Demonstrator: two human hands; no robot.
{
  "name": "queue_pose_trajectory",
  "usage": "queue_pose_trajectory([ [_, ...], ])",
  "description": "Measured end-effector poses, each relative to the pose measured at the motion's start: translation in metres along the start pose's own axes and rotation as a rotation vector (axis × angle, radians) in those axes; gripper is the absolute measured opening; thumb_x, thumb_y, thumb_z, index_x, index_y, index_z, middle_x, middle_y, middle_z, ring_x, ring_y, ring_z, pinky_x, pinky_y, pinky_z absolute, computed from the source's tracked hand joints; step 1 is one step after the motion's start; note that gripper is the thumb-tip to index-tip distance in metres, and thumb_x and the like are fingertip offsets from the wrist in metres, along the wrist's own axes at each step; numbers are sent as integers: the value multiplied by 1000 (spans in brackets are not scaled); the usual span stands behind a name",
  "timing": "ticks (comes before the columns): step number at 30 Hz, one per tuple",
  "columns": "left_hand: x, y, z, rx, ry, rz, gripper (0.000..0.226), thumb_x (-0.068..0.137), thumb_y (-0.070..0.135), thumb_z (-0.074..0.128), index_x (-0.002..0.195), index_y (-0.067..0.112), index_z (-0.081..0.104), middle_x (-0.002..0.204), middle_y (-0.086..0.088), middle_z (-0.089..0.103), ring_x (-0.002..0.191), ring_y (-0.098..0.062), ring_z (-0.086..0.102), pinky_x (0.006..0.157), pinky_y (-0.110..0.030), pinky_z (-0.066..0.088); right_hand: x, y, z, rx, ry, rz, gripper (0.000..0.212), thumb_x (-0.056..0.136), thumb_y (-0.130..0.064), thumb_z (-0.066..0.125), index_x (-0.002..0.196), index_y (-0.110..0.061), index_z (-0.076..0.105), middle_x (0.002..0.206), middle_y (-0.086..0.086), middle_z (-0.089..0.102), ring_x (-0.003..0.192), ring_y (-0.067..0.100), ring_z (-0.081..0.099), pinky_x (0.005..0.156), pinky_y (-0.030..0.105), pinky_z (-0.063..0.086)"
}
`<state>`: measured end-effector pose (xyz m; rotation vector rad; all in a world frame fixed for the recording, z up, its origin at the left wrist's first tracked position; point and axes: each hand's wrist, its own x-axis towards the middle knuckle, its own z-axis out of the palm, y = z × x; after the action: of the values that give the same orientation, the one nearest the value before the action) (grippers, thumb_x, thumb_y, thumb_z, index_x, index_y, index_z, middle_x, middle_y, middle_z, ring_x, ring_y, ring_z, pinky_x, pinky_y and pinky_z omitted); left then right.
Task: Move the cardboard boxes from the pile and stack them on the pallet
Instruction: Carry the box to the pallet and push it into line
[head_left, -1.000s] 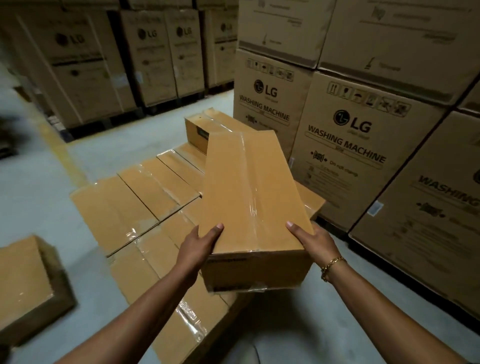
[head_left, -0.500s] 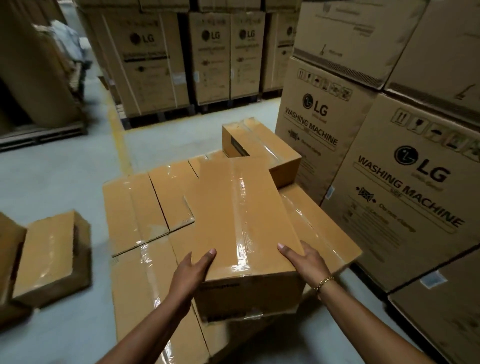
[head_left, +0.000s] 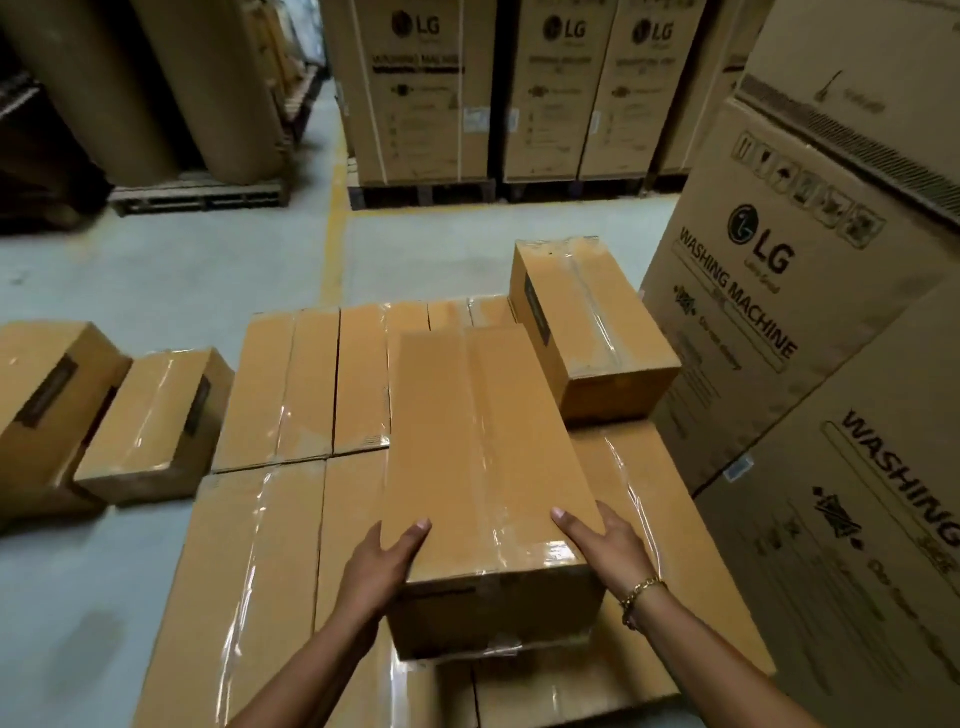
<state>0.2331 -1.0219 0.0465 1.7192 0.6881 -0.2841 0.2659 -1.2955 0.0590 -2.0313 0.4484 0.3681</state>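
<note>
The grey concrete floor (head_left: 156, 270) ahead of me has a yellow line (head_left: 335, 244) painted along it. A flat layer of taped boxes (head_left: 291, 395) sits low on it, whatever is under them hidden, and two loose boxes (head_left: 150, 421) lie on bare concrete just left of that layer. Farther back a wooden pallet (head_left: 202, 195) carries brown rolls (head_left: 208, 78), tall LG cartons (head_left: 426, 88) stand on dark pallets, and washing machine cartons (head_left: 779, 312) stand at my right.

Two bare forearms reach up from the bottom of the frame. The left hand (head_left: 382, 564) and right hand (head_left: 610, 545) clasp opposite sides of a box (head_left: 483, 441), thumbs lying on top. A gold bracelet (head_left: 639, 592) circles the right wrist.
</note>
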Motion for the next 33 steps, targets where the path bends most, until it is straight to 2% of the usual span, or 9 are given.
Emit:
queue_pose_trajectory([
  [9, 67, 24, 97, -16, 71, -82, 107, 75, 76, 68, 158, 20, 31, 159, -6, 39, 143, -28, 41, 115, -45, 36, 124, 19, -43, -27, -66, -1, 79, 88, -50, 69, 152, -15, 38, 150, 7, 49, 137, 29, 45, 104, 35, 39],
  [14, 117, 18, 124, -2, 96, -99, 97, 84, 64, 67, 160, 20, 25, 162, -7, 34, 146, -29, 37, 115, -43, 33, 178, 40, -31, 11, -66, 19, 85, 85, -53, 70, 154, -17, 35, 154, 5, 44, 138, 26, 43, 108, 37, 38],
  [16, 133, 12, 133, 8, 105, -96, 98, 83, 66, 66, 160, 21, 24, 161, -7, 35, 145, -29, 38, 114, -44, 33, 197, 47, -24, 17, -64, 3, 75, 88, -47, 69, 151, -18, 40, 144, 1, 52, 124, 18, 49, 99, 31, 39],
  [21, 173, 6, 151, -1, 118, -75, 101, 79, 69, 65, 160, 25, 23, 161, -6, 35, 145, -27, 38, 114, -42, 33, 247, 65, -8, 28, -67, -50, 52, 85, -52, 69, 132, -35, 54, 115, -24, 62, 116, 9, 61, 81, 10, 41],
  [24, 199, 5, 157, 5, 132, -59, 100, 80, 68, 65, 160, 25, 22, 161, -7, 35, 146, -27, 37, 115, -42, 33, 277, 71, 2, 22, -46, -93, 54, 84, -56, 67, 132, -36, 55, 111, -25, 66, 107, 1, 63, 72, 1, 40],
  [27, 224, 6, 161, 41, 147, -32, 97, 83, 67, 63, 160, 24, 22, 161, -8, 35, 146, -28, 37, 115, -41, 33, 304, 78, 13, -136, -3, -143, 76, 79, -78, 53, 141, -34, 45, 138, -8, 56, 126, 15, 53, 94, 22, 46],
  [29, 239, 8, 163, 61, 157, -10, 95, 85, 66, 63, 160, 24, 22, 161, -8, 36, 146, -29, 37, 115, -42, 33, 320, 83, 22, -356, 113, -205, 96, 78, -90, 35, 154, -31, 29, 162, -4, 28, 146, 21, 31, 114, 44, 33],
  [31, 255, 13, 163, 59, 171, 14, 96, 84, 66, 63, 160, 22, 24, 161, -8, 36, 146, -29, 37, 115, -42, 32, 334, 81, 29, -501, 249, -335, 94, 83, -84, 27, 159, -30, 17, 168, -6, 8, 152, 21, 14, 118, 50, 19],
  [33, 270, 18, 162, 61, 184, 35, 97, 83, 65, 64, 159, 19, 25, 161, -8, 36, 146, -29, 36, 115, -42, 32, 344, 71, 33, -588, 336, -469, 87, 87, -75, 29, 159, -28, 15, 168, -4, 6, 154, 21, 9, 117, 50, 16],
])
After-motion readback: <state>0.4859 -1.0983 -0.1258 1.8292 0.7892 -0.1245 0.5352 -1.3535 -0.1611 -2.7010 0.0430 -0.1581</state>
